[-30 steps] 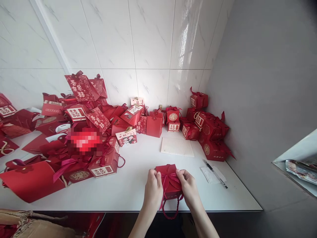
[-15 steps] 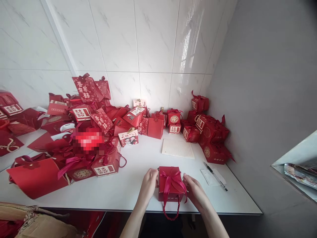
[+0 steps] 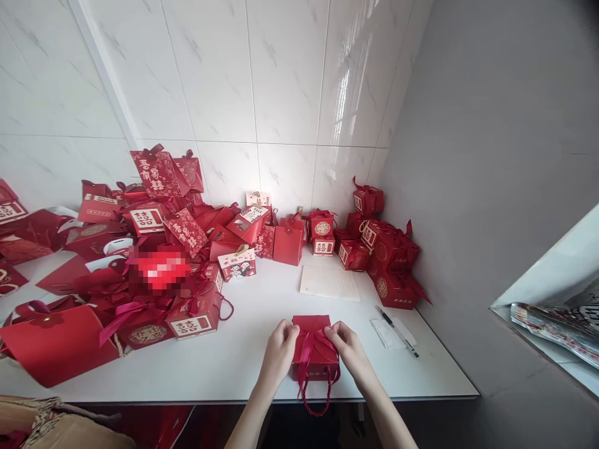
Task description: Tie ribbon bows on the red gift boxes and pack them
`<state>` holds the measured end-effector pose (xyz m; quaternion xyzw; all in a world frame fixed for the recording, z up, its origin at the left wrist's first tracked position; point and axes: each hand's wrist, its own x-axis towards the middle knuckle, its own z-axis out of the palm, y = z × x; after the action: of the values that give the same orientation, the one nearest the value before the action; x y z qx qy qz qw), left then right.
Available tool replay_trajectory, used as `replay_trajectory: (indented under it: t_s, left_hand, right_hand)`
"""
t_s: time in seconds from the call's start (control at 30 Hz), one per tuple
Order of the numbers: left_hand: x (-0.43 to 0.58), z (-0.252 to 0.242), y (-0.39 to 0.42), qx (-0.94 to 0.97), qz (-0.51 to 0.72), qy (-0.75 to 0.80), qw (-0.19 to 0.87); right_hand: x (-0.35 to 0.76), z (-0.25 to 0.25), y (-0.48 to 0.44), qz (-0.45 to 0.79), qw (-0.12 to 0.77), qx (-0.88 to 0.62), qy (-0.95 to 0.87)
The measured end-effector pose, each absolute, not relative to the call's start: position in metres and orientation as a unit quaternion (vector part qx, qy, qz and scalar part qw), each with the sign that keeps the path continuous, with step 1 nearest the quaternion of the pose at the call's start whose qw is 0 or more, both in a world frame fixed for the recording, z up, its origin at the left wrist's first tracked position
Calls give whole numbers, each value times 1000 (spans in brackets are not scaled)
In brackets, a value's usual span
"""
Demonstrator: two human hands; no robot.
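Red box (image 3: 314, 357) stands lid-up on the white table (image 3: 243, 365) just nearer than the sheet (image 3: 330, 282). It is roughly square with no clear long axis, and its rope handle (image 3: 314, 404) points at the person over the table edge. The left hand (image 3: 279, 350) and right hand (image 3: 350, 350) grip its top corners from either side. Left of the sheet is a heap (image 3: 187, 315) of red boxes, right of it a pen (image 3: 397, 322); tiled wall (image 3: 281, 93) behind it, grey wall (image 3: 491, 156) to its right.

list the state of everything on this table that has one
box, closed, upright, ribbon across top, handle over table edge
left hand, gripping box's left side
right hand, gripping its right side
pen, lying flat
paper, lying flat
pile, boxes jumbled, some tipped
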<state>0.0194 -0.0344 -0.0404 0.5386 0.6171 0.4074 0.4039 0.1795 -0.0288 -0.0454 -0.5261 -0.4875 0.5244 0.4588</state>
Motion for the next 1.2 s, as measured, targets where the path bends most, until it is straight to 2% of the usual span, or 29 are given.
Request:
replay_trajectory:
  t_s: [0.17, 0.4, 0.67, 0.83, 0.93, 1.03, 1.13, 1.2]
  left_hand:
    - [13, -35, -34, 544, 396, 616, 409]
    - [10, -25, -26, 565, 366, 640, 370]
    - [18, -49, -39, 542, 453, 597, 379]
    - [15, -48, -35, 537, 453, 591, 397]
    - [7, -36, -37, 525, 433, 613, 401]
    - [2, -19, -50, 531, 349, 666, 391]
    - [0, -10, -67, 566, 239, 681, 398]
    - [-1, -13, -76, 575, 218, 671, 414]
  right_hand:
    - [190, -37, -34, 543, 424, -510, -515]
    - [188, -26, -14, 496, 372, -546, -564]
    - [185, -47, -28, 539, 443, -453, -555]
    - [193, -67, -30, 565, 460, -412, -547]
    - [209, -68, -28, 559, 452, -404, -566]
    - [222, -62, -24, 530, 444, -406, -597]
    - [222, -53, -21, 516, 407, -387, -647]
    - [215, -48, -19, 502, 361, -376, -690]
